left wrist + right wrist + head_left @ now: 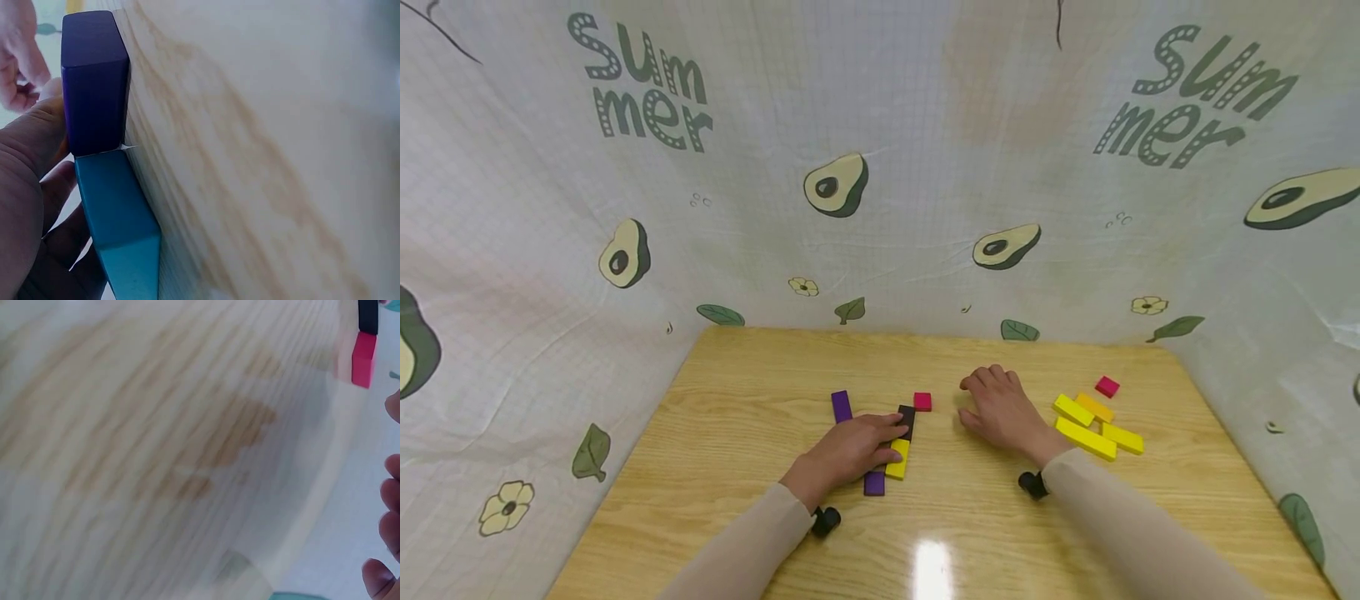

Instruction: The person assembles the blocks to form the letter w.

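Observation:
My left hand (pixel 853 448) lies over a group of blocks. Its fingertips rest on a black block (pixel 907 417), and its thumb reaches a yellow block (pixel 898 468) lined up below the black one. A long purple block (pixel 842 405) pokes out above the hand and a purple end (pixel 874 483) shows below it. In the left wrist view, a purple block (pixel 95 100) meets a teal block (pixel 122 219), which the hand hides from the head view. A small red block (pixel 922 402) touches the black block's upper right. My right hand (pixel 1000 410) hovers to the right, holding nothing, fingers loosely bent.
Right of my right hand lie several yellow blocks (pixel 1086 439), an orange block (pixel 1095 407) and another red block (pixel 1107 387). A printed cloth (pixel 917 275) rises behind the wooden table (pixel 760 367) and along both sides.

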